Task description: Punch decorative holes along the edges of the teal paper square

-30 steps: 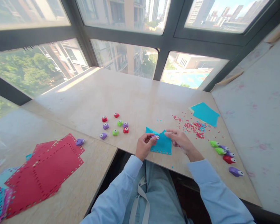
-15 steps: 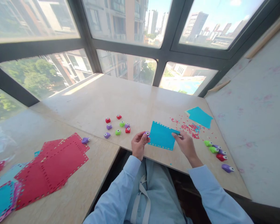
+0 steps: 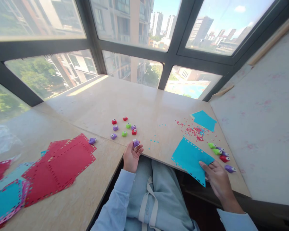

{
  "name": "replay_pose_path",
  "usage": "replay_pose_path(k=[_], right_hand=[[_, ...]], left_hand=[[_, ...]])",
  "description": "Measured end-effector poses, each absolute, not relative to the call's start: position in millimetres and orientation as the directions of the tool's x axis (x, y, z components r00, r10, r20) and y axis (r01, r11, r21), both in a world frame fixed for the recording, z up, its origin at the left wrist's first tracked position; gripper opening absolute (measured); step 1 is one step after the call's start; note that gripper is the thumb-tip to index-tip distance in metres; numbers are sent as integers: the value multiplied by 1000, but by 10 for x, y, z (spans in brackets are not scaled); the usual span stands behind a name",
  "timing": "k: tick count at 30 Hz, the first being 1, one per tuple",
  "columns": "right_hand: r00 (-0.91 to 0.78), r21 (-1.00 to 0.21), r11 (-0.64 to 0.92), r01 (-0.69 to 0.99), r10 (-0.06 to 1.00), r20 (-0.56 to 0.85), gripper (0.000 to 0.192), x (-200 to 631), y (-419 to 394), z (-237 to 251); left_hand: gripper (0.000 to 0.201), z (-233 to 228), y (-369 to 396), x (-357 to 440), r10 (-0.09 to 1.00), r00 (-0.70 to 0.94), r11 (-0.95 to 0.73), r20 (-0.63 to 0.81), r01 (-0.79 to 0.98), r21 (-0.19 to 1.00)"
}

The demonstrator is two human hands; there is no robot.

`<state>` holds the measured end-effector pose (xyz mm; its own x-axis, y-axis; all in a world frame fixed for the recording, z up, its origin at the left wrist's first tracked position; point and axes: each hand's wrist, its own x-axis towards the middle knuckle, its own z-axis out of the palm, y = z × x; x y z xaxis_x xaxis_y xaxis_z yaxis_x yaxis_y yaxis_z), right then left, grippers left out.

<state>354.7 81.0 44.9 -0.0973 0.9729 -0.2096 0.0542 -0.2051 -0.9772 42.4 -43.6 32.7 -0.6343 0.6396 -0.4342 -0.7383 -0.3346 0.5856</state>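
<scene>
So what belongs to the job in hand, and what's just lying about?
Likely the job:
blue punched paper sheet, in the right hand
purple plastic punch, in the left hand
overlapping red punched paper sheets

Seemingly lying about:
crumpled clear plastic
scattered red paper bits

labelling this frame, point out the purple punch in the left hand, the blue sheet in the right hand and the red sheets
Purple punch (image 3: 135, 143): head view, on its body
Blue sheet (image 3: 190, 158): head view, on its middle
Red sheets (image 3: 72, 165): head view, on an upper sheet's middle

Buildings and trees show past dark window frames, beside a pale flower-patterned wall
</scene>
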Motion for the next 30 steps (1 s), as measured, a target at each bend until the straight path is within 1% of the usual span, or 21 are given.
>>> replay_pose_path(k=[2, 3, 5, 7, 9, 11, 13, 14, 15, 17, 18, 20, 22, 24, 26, 30], right_hand=[[-155, -966, -252, 57, 954, -258, 70, 3529, 741, 397], [-175, -965, -257, 59, 949, -263, 71, 3512, 725, 369], [-198, -971, -224, 81, 951, -236, 70, 3475, 728, 302], [-197, -975, -146, 166, 964, -178, 63, 3444, 768, 225], [-194, -958, -9, 287, 979, -67, 55, 3416, 836, 157], [-202, -902, 181, 392, 974, 108, 47, 3388, 926, 119], [-223, -810, 370, 454, 928, 299, 39, 3364, 1042, 116], [-229, -760, 439, 479, 898, 375, 36, 3357, 1110, 124], [-223, -716, 485, 503, 872, 435, 34, 3354, 1182, 136], [-169, -675, 504, 539, 850, 500, 33, 3363, 1331, 159], [-113, -682, 480, 551, 853, 509, 34, 3374, 1400, 164], [40, -747, 391, 538, 873, 487, 37, 3404, 1512, 150], [183, -844, 301, 444, 892, 414, 40, 3433, 1575, 94], [243, -924, 241, 296, 917, 317, 44, 3455, 1592, 4], [241, -961, 208, 180, 938, 249, 48, 3467, 1577, -92], [272, -974, 205, 93, 936, 223, 48, 3463, 1524, -181]], left_hand=[[23, 358, -438, 457, 676, -556, -281, -483, -801, 529], [22, 377, -435, 478, 695, -528, -253, -488, -815, 522], [22, 407, -424, 520, 732, -499, -190, -464, -804, 564], [25, 413, -406, 553, 757, -495, -111, -427, -741, 662], [27, 389, -380, 569, 757, -511, -3, -406, -625, 781], [27, 346, -349, 573, 740, -561, 108, -371, -446, 889], [27, 305, -325, 579, 731, -623, 206, -279, -188, 960], [27, 292, -319, 587, 735, -641, 254, -220, -40, 966], [27, 286, -318, 603, 748, -643, 302, -166, 107, 947], [30, 298, -334, 657, 787, -606, 402, -118, 357, 843], [34, 315, -347, 696, 803, -581, 450, -129, 452, 770], [43, 366, -372, 788, 820, -541, 529, -188, 589, 611], [52, 424, -380, 888, 818, -515, 572, -256, 680, 458], [57, 473, -359, 983, 815, -497, 578, -298, 735, 355], [60, 503, -314, 1067, 818, -484, 569, -312, 759, 315], [65, 521, -200, 1197, 836, -440, 537, -328, 777, 327]])
